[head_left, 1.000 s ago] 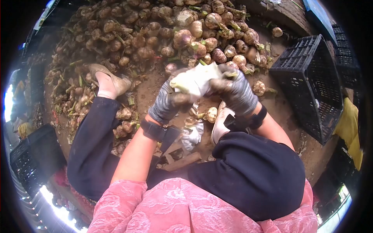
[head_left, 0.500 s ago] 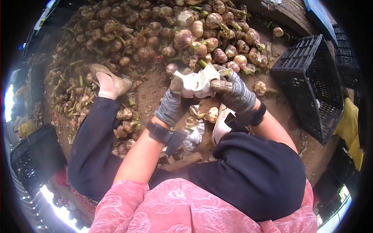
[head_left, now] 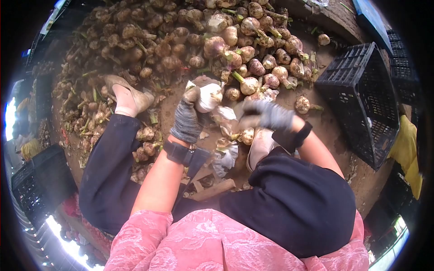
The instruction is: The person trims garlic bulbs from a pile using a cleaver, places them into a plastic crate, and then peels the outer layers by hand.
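My left hand [head_left: 187, 116], in a grey glove, grips a garlic bulb [head_left: 209, 97] whose surface is clean and white. My right hand [head_left: 267, 115], gloved too, is apart from the bulb on its right, and its fingers are smeared by motion. Between the hands, a piece of pale garlic skin [head_left: 226, 114] is in view above the ground. Below them lie another bulb [head_left: 247, 136] and a heap of peeled skins [head_left: 227, 158] beside my shoe [head_left: 261, 147]. Beyond the hands, a stemmed bulb [head_left: 248, 85] rests at the near edge of the pile.
A large pile of unpeeled garlic [head_left: 172, 43] spreads ahead and to the left. On the right a black plastic crate [head_left: 375, 104] lies tipped, with a yellow cloth [head_left: 405, 151] beside it. Another dark crate [head_left: 43, 185] is at the left. A single bulb [head_left: 302, 105] lies on the dirt floor.
My hands have moved apart: the left drew slightly left with the bulb, the right let go of it and swung down. Loose skin has come off the bulb.
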### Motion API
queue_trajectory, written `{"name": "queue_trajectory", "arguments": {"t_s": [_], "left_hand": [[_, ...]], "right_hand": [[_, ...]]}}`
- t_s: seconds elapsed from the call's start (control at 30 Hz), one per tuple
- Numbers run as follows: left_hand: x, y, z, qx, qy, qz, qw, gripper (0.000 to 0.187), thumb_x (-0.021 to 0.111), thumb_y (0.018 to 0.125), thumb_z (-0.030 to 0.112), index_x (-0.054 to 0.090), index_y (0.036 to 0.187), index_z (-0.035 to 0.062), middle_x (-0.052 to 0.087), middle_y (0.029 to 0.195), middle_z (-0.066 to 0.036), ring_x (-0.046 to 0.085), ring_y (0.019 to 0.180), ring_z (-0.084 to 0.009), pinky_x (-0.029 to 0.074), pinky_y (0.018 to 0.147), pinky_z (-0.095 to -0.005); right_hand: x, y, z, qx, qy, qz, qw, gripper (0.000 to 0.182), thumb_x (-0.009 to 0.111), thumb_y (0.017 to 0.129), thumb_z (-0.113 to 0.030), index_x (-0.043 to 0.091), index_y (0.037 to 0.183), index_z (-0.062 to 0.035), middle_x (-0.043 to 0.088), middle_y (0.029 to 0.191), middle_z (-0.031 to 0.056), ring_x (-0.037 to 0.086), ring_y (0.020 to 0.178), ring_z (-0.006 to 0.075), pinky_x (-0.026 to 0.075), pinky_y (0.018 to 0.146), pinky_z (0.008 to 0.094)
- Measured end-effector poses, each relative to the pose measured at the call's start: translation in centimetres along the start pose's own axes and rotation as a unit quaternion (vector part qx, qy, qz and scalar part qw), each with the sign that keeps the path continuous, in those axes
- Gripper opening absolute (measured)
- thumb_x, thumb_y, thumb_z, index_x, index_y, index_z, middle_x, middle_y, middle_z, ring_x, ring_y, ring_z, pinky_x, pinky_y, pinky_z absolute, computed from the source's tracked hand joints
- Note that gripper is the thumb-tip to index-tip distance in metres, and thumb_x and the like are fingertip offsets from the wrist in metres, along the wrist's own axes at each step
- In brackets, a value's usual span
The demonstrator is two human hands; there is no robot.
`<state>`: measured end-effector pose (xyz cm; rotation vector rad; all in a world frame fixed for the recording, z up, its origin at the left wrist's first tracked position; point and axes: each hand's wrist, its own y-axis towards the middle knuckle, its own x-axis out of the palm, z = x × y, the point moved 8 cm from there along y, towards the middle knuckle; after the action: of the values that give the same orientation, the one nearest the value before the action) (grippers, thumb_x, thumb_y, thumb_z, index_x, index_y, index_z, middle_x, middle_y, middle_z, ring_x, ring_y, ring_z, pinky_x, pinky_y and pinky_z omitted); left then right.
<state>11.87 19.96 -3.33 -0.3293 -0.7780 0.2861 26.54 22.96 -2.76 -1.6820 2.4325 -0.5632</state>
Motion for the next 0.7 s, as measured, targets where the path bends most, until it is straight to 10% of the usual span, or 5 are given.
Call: {"name": "queue_trajectory", "arguments": {"t_s": [0.07, 0.23, 0.53, 0.7], "left_hand": [[0.6, -0.2, 0.2, -0.009, 0.009, -0.035, 0.999, 0.042, 0.057, 0.081, 0.031, 0.051, 0.112, 0.0047, 0.058, 0.103, -0.009, 0.057, 0.095, -0.0194, 0.047, 0.083, -0.0326], [2.0, -1.3, 0.8, 0.072, 0.18, -0.005, 0.981, 0.042, 0.06, 0.081, 0.023, 0.049, 0.116, 0.0037, 0.055, 0.109, -0.007, 0.055, 0.097, -0.0178, 0.044, 0.087, -0.0317], [4.7, -2.5, 2.2, 0.317, 0.469, -0.031, 0.823, 0.041, 0.063, 0.076, 0.014, 0.049, 0.114, 0.0062, 0.044, 0.119, -0.009, 0.045, 0.11, -0.0217, 0.038, 0.095, -0.034], [3.2, -1.6, 0.9, 0.167, 0.211, -0.014, 0.963, 0.043, 0.061, 0.078, 0.017, 0.047, 0.117, 0.0055, 0.048, 0.116, -0.008, 0.049, 0.104, -0.0198, 0.042, 0.09, -0.0329]], "right_hand": [[1.1, 0.9, -0.8, -0.011, -0.364, -0.003, 0.931, 0.038, 0.069, 0.072, -0.029, 0.062, 0.099, -0.0033, 0.064, 0.089, 0.0135, 0.062, 0.08, 0.0229, 0.049, 0.071, 0.032], [-2.3, -0.2, -5.4, -0.075, -0.167, 0.273, 0.945, 0.035, 0.068, 0.073, -0.035, 0.064, 0.083, -0.0021, 0.063, 0.07, 0.0131, 0.063, 0.065, 0.0258, 0.049, 0.062, 0.0348], [-2.3, -0.2, -5.1, -0.042, -0.252, 0.288, 0.923, 0.023, 0.062, 0.073, -0.025, 0.064, 0.08, -0.0031, 0.062, 0.07, 0.0152, 0.059, 0.065, 0.0315, 0.047, 0.061, 0.0401], [-3.2, -0.5, -5.2, -0.097, -0.272, 0.351, 0.891, 0.019, 0.06, 0.073, -0.022, 0.064, 0.077, -0.0038, 0.061, 0.071, 0.0162, 0.059, 0.065, 0.032, 0.047, 0.061, 0.0404]]}}
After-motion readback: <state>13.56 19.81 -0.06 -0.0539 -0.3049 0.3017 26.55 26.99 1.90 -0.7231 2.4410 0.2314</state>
